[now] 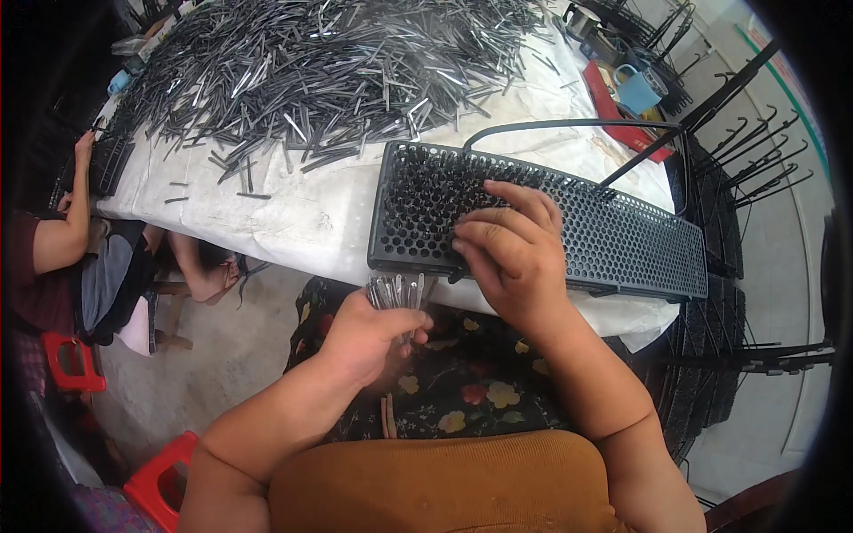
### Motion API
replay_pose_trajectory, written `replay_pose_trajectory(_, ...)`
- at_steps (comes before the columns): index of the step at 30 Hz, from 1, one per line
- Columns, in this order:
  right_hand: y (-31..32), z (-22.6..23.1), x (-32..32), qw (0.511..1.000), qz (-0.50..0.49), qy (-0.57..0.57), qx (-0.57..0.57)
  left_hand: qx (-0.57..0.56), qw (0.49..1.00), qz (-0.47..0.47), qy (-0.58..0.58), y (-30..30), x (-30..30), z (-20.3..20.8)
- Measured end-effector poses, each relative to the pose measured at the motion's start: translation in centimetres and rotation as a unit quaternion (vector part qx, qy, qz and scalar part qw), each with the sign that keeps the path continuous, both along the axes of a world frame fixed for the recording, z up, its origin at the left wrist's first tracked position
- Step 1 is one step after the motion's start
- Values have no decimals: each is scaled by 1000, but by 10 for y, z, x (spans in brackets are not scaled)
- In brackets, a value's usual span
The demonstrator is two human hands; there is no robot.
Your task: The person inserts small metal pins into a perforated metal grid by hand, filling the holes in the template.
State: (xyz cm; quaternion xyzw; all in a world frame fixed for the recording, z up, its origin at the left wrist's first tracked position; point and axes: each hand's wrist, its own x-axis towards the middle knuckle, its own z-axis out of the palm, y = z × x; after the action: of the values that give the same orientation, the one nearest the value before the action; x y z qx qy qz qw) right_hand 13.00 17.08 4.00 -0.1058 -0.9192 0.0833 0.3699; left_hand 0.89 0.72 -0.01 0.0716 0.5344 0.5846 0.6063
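Note:
My left hand point(369, 333) is closed around a bundle of thin grey metal strips point(397, 291), their ends sticking up past the thumb, just in front of the table edge. Over a long black perforated rack point(622, 233) hovers my right hand point(520, 249), thumb and fingers bent toward each other at the holes. Whether a strip sits between those fingertips is too small to make out. Strips stand upright in many holes at the rack's left part point(426, 182); the holes farther right look unfilled.
A big heap of loose strips point(329, 71) covers the far side of the white-covered table point(293, 209). Behind the rack arches a black metal bar point(569, 123). A light blue mug point(638, 89) stands by a red box point(613, 115). Another person's arm point(80, 178) works at the left.

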Motion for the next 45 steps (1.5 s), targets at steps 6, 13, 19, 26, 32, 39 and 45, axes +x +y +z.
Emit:
replay_pose_trajectory(6,-50,11,29,886,34,-81,-455,55,998,-19,31,-4,9,12)
replay_pose_trajectory(13,-51,1,41,665,84,-33,-741,87,995,-52,25,3,24,24)
replay_pose_trajectory(19,-22,6,41,728,1,118,-675,35,998,-47,13,15,25,34)
replay_pose_trajectory(26,4,-29,29,947,-28,219,-233,4,997,-81,0,17,28,21)
replay_pose_trajectory(32,2,-29,26,948,-51,185,-254,-22,993,-115,4,14,30,12)
replay_pose_trajectory(39,-13,-1,34,995,-97,9,-8,0,997,-83,-12,11,22,16)
replay_pose_trajectory(45,-45,9,27,661,88,-86,-740,69,995,-68,10,-6,12,27)
